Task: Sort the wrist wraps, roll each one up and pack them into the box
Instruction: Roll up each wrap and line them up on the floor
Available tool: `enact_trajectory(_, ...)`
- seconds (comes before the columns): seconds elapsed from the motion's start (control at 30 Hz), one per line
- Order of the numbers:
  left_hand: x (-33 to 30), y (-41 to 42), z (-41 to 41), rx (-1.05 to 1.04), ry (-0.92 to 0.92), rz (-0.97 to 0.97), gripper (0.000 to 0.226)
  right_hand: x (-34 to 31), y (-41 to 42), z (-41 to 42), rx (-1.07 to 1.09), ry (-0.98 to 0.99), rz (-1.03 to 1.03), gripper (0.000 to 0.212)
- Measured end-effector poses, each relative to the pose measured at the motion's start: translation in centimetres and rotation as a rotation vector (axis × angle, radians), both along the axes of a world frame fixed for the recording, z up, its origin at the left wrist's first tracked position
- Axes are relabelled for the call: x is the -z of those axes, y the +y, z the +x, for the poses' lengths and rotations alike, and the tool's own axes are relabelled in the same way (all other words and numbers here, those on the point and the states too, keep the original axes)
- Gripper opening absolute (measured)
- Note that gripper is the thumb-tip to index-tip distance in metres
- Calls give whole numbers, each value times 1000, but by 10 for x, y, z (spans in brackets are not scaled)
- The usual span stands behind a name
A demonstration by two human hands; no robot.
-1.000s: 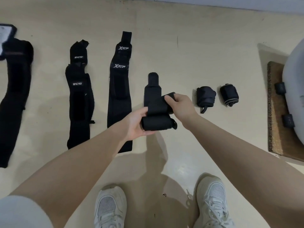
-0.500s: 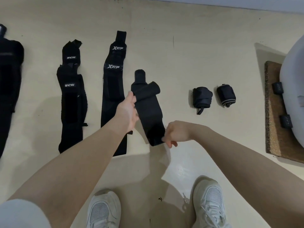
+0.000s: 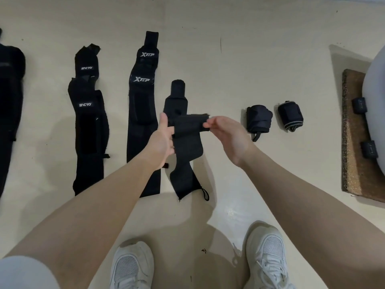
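Note:
A plain black wrist wrap (image 3: 186,155) hangs unrolled between my hands above the cream floor, its loop end dangling near my feet. My left hand (image 3: 161,140) holds its left edge, thumb up. My right hand (image 3: 227,132) pinches the folded upper end from the right. Under it lies another plain black wrap (image 3: 177,94). Two rolled wraps (image 3: 259,118) (image 3: 290,115) sit on the floor to the right. Flat on the floor to the left lie a pair of XTEP wraps (image 3: 143,97) and a pair of white-logo wraps (image 3: 88,122).
More black wraps (image 3: 9,97) lie at the far left edge. A brown cork mat (image 3: 358,147) at the right carries a grey rounded object (image 3: 377,97) with two black straps. My white shoes (image 3: 133,265) (image 3: 266,255) stand at the bottom.
The wrap was a roll in both hands a second ago and now hangs unrolled. My right hand went down to its lower end, then came back up to pinch the top.

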State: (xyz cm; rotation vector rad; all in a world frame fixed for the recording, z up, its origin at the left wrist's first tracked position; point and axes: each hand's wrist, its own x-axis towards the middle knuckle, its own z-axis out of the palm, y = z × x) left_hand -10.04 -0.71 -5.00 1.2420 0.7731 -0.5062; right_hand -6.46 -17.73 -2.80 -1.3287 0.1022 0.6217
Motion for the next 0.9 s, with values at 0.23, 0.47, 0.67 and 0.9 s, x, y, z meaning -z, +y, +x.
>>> enact_trajectory(0.23,4,9,3,-24,-87,-62,87,-5,-30,4,-248,361,-6,64)
enact_trajectory(0.47,-6,3,-1,-14,-260,101,12,23,-7,0,-293,5,-603,41)
enact_trajectory(0.67,-17,-1,6,-344,-229,-153,52,17,11,-12,-440,100,-252,28)
enact_trajectory(0.9,-27,-15,-15,-3,20,-267,26,7,29,3,-148,-4,-293,26)
